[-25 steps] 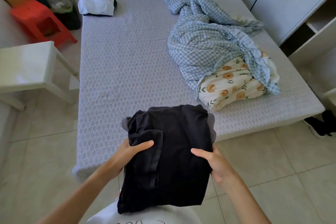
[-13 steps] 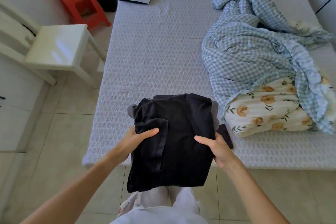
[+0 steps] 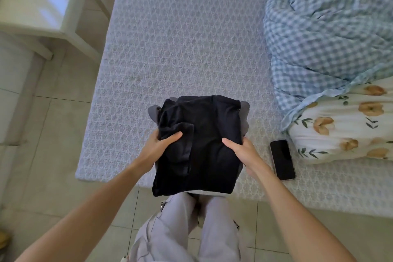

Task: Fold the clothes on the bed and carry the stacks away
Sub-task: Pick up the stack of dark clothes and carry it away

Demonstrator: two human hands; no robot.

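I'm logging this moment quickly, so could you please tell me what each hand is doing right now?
Left hand: holds the left side of the folded dark clothes stack, thumb on top.
Right hand: holds the stack's right side, thumb on top.

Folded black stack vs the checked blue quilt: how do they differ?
The folded black stack is plain dark cloth in a neat rectangle; the checked blue quilt is pale, patterned and bunched up loose. The stack is held by the left hand and right hand over the bed edge; the quilt lies untouched on the bed. The quilt is far bulkier. Both are soft fabric.
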